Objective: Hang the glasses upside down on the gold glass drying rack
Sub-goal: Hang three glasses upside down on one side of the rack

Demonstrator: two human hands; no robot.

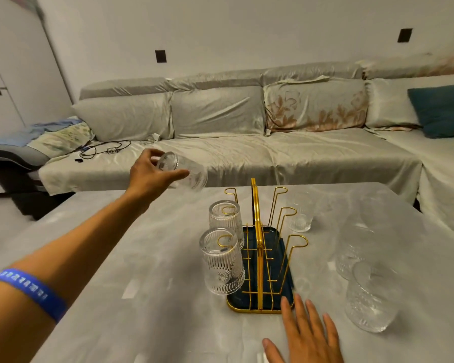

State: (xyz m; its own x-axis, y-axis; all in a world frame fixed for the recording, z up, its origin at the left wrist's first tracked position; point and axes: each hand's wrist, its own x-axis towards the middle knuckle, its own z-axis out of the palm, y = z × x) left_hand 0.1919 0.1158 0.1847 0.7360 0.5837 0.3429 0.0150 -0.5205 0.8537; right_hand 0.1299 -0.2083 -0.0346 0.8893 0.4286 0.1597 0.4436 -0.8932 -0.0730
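The left hand grips one glass in the air beyond the rack, tipped sideways, base toward the person, mouth pointing away-right. Two glasses hang upside down on the left pegs. Three stand on the table. The right hand lies flat, empty.

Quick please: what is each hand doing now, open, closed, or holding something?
Left hand: closed around a glass, held in the air.
Right hand: open, flat, holding nothing.
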